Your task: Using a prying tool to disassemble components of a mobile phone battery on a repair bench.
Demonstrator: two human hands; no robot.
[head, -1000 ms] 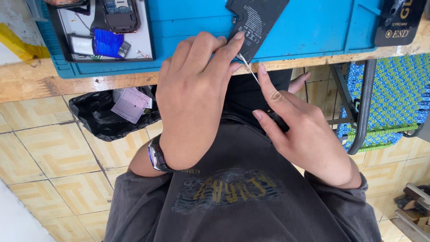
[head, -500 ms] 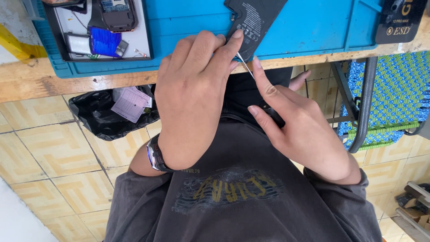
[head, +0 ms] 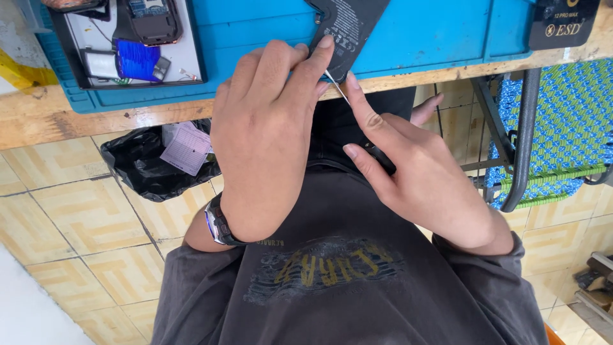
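Note:
A black flat battery lies tilted on the blue work mat, its lower end near the bench edge. My left hand, with a dark wristwatch, presses its fingertips on the battery's lower end. My right hand pinches a thin metal tool with a dark handle. The tool's tip reaches under my left fingertips at the battery's edge, and my right index finger lies along it.
A white tray with an opened phone and a blue part sits at the left on the mat. A black box stands at the top right. Below the wooden bench are a black plastic bag and a woven blue-green chair.
My right hand has slid up and left along the tool towards the battery, so less of the metal shaft shows. My left hand has stayed on the battery.

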